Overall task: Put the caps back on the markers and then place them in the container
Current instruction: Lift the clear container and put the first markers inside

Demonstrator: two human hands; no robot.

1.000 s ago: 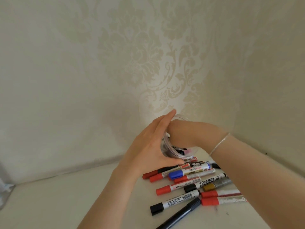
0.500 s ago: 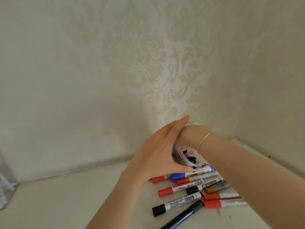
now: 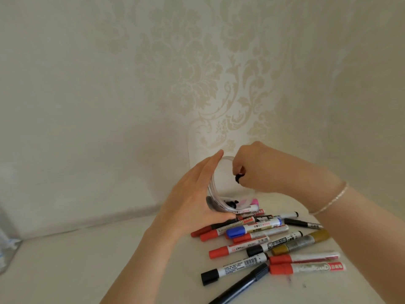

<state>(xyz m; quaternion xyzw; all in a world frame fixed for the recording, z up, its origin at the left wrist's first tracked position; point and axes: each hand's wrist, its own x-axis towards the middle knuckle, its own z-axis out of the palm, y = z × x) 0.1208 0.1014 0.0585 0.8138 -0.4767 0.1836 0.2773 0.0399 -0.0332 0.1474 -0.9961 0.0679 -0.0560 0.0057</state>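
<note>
Clear container (image 3: 215, 189) tilted on table (image 3: 65, 264), few caps at its bottom, left hand (image 3: 195, 200) cupped round its side, grip holding it; right hand (image 3: 258, 170) at its mouth, grip pinching small black cap (image 3: 238, 177); capped markers (image 3: 263, 244) piled just beside, wallpapered wall (image 3: 153, 84) behind

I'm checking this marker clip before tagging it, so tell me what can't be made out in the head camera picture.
- What the right hand pinches: a small black thing, mostly hidden by its fingers.
- What lies in the clear container: dark and pink bits, hidden by the left hand and glare.
- The black pen: cut off by the bottom edge.
- The clear object at the left edge: cut off and blurred.
</note>
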